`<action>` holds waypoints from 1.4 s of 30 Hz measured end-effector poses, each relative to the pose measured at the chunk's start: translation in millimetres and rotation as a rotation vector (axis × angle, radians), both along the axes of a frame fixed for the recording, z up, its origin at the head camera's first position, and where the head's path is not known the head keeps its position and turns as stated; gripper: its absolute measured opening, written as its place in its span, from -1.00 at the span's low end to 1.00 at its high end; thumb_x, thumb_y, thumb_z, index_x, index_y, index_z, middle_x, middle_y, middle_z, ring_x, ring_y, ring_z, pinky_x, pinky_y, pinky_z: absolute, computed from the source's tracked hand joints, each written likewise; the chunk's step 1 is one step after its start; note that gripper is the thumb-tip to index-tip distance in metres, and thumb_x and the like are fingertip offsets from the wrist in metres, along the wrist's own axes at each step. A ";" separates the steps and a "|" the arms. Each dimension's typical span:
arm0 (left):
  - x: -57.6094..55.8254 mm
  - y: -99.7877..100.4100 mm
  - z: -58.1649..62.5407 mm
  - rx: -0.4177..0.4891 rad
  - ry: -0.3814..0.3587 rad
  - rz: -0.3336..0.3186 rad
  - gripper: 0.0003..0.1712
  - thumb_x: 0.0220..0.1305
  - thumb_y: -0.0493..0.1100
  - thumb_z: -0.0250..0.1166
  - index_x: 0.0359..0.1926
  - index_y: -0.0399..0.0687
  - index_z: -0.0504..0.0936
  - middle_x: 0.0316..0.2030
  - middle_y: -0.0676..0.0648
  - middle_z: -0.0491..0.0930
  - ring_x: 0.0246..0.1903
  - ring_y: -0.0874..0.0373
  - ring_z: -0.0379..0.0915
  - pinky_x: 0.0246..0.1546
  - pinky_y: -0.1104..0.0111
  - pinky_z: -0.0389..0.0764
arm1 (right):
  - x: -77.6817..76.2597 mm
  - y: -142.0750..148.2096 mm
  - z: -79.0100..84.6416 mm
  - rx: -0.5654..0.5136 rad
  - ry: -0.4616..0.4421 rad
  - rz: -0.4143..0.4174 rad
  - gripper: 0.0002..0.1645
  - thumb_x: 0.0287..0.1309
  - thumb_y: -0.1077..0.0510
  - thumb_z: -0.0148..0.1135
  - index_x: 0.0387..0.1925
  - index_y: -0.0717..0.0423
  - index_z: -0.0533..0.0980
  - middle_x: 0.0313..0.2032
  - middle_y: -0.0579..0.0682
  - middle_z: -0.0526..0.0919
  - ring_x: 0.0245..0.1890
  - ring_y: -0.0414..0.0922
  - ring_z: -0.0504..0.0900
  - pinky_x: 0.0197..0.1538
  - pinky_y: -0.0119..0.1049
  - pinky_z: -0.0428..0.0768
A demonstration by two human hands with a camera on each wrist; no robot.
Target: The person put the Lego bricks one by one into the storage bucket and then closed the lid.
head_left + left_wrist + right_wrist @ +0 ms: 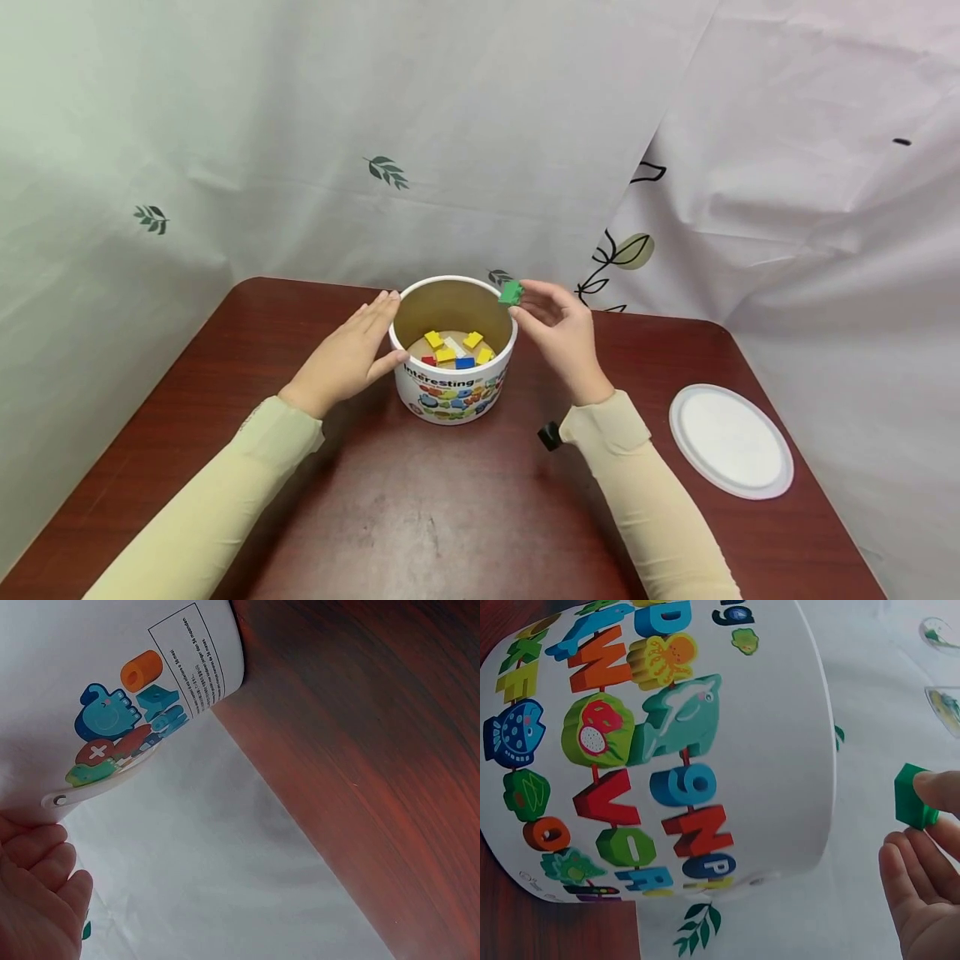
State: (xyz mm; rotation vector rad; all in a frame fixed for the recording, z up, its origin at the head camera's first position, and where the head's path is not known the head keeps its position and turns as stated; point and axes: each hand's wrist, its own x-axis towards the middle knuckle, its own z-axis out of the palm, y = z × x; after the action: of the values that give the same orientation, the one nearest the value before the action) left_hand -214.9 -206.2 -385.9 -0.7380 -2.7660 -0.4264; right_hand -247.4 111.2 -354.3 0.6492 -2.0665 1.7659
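Note:
A white round tub (450, 396) with printed colourful letters and animals stands on the table, its top uncovered. Inside it lie several toy building bricks: yellow bricks (446, 356), a blue brick (465, 363), a white one and a red one. My right hand (558, 333) pinches a green building brick (511, 293) between thumb and fingers at the tub's right rim; the right wrist view shows this green brick (910, 796) just beyond the rim. My left hand (345, 354) rests with straight fingers against the tub's left rim, thumb near the front.
A white round lid (731, 442) lies at the table's right side. The dark red table (420, 517) ends at a hanging pale cloth (465, 125) with leaf prints behind it. A small black object (550, 436) shows beside the right cuff.

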 end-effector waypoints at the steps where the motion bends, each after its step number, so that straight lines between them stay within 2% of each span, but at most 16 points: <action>1: 0.1 -0.2 0.0 -0.001 0.000 0.000 -0.01 0.43 0.14 0.25 0.54 -0.41 0.05 0.53 -0.32 0.07 0.54 -0.19 -0.08 0.55 0.01 -0.01 | -0.5 -2.1 0.0 0.017 0.009 0.012 -0.56 0.15 0.33 0.46 0.10 0.25 0.62 0.00 0.14 0.69 -0.06 -0.10 0.72 0.09 -0.26 0.69; 4: 0.8 -0.8 0.2 0.001 -0.005 0.004 -0.01 0.43 0.15 0.25 0.54 -0.40 0.05 0.54 -0.31 0.06 0.55 -0.18 -0.09 0.55 0.01 -0.01 | -1.2 -10.3 0.7 0.069 0.045 0.041 -0.56 0.15 0.32 0.46 0.09 0.23 0.63 0.00 0.12 0.69 -0.04 -0.01 0.73 0.08 -0.22 0.70; 9: 1.3 -0.9 -0.4 0.003 -0.002 0.004 -0.01 0.42 0.15 0.25 0.53 -0.41 0.06 0.53 -0.32 0.07 0.55 -0.18 -0.09 0.55 0.04 -0.03 | -1.5 -23.6 3.0 0.158 0.103 0.089 -0.55 0.13 0.34 0.47 0.09 0.28 0.63 -0.04 0.15 0.67 -0.04 0.04 0.73 0.08 -0.20 0.70; 13: 1.0 -0.5 -0.6 0.006 -0.007 0.004 -0.01 0.42 0.14 0.26 0.54 -0.41 0.05 0.54 -0.32 0.06 0.55 -0.18 -0.10 0.55 0.02 -0.02 | -2.8 -31.1 5.6 0.280 0.125 0.094 -0.54 0.15 0.34 0.46 0.11 0.27 0.62 -0.03 0.13 0.66 -0.03 0.00 0.71 0.11 -0.26 0.68; 20: 1.2 0.3 0.1 0.004 -0.010 0.001 -0.01 0.42 0.15 0.25 0.54 -0.41 0.05 0.54 -0.32 0.06 0.55 -0.18 -0.10 0.55 0.01 -0.01 | -2.3 -43.0 13.6 0.515 0.093 0.100 -0.54 0.19 0.35 0.41 0.14 0.26 0.61 0.01 0.11 0.66 -0.05 -0.06 0.72 0.08 -0.34 0.68; 27: 0.0 -0.5 0.0 0.022 -0.006 -0.008 -0.02 0.44 0.13 0.24 0.54 -0.42 0.03 0.53 -0.33 0.07 0.55 -0.17 -0.11 0.55 0.03 -0.03 | -2.8 -61.9 22.9 0.756 0.137 0.194 -0.59 0.23 0.37 0.33 0.13 0.28 0.60 -0.01 0.13 0.68 -0.10 -0.05 0.73 0.01 -0.36 0.69; 30: -0.9 -0.3 -0.8 0.019 -0.002 -0.009 -0.02 0.44 0.13 0.24 0.54 -0.41 0.03 0.53 -0.33 0.07 0.55 -0.17 -0.10 0.55 0.02 -0.01 | -3.8 -67.1 23.3 0.778 0.143 0.212 -0.60 0.26 0.38 0.28 0.14 0.28 0.60 -0.01 0.13 0.67 -0.10 -0.05 0.73 -0.01 -0.40 0.68; 34: -1.9 0.3 -1.6 0.016 0.004 -0.011 -0.02 0.44 0.12 0.24 0.54 -0.42 0.03 0.53 -0.33 0.07 0.55 -0.17 -0.10 0.54 -0.01 0.02 | -5.1 -67.2 21.2 0.744 0.152 0.200 -0.65 0.28 0.38 0.24 0.10 0.27 0.62 0.00 0.12 0.68 -0.11 -0.07 0.74 -0.01 -0.42 0.68; 42: 0.1 1.1 0.3 0.019 -0.002 -0.009 -0.02 0.44 0.11 0.25 0.54 -0.42 0.04 0.53 -0.34 0.07 0.55 -0.19 -0.10 0.55 0.02 -0.02 | 0.2 -45.9 22.5 0.656 0.175 0.114 -0.74 0.28 0.28 0.33 0.00 0.23 0.66 -0.06 0.07 0.70 -0.14 -0.09 0.70 0.00 -0.23 0.70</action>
State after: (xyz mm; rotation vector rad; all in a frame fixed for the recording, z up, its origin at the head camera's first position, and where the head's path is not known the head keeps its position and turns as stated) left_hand -214.8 -205.1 -385.6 -0.7459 -2.7578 -0.4542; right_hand -247.2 65.3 -331.8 1.0681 -2.5122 1.0008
